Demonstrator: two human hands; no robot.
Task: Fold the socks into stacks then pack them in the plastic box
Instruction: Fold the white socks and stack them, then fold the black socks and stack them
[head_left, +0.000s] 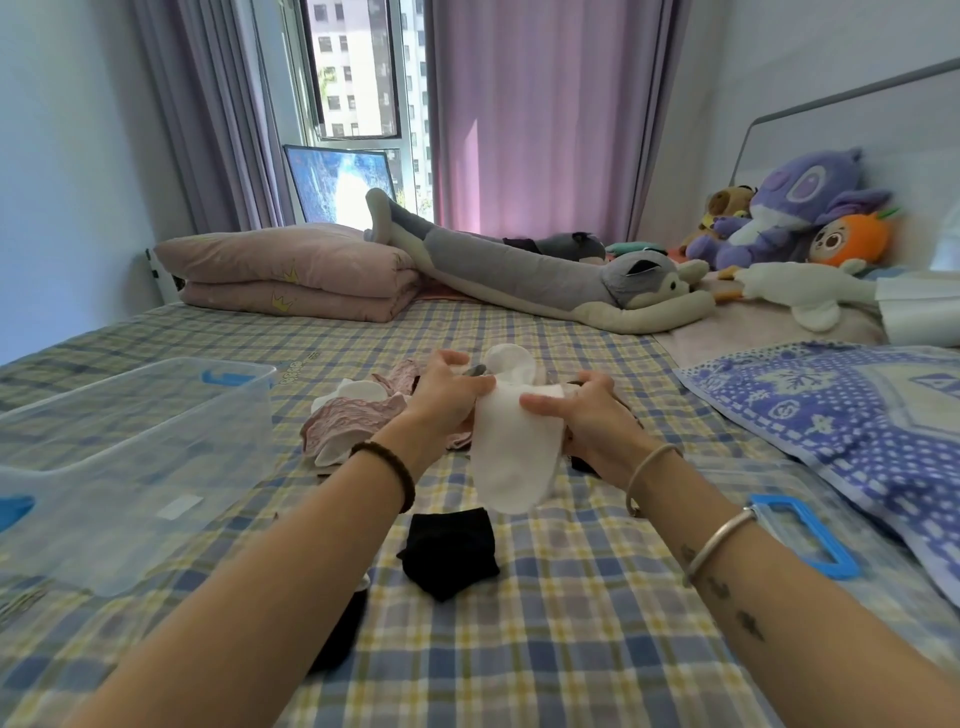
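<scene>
Lower centre: one black sock (449, 553), folded, on the bed (571, 623). Centre: white sock (511, 457), pinched at its top by left hand (449, 395) and right hand (582, 410), fold unfinished. Behind: unsorted sock pile (353, 421). Left of frame: plastic box (218, 415), nothing seen packed; most work likely remains.

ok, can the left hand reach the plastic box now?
Probably yes: plastic box sits left of the left hand, only a low sock pile between, though it grips the white sock.

Plaid bed (571, 623) w/ folded pink quilt (291, 270), long grey plush (519, 275), stuffed toys (795, 208) by headboard (883, 119), blue blanket (831, 410) at rt.
</scene>
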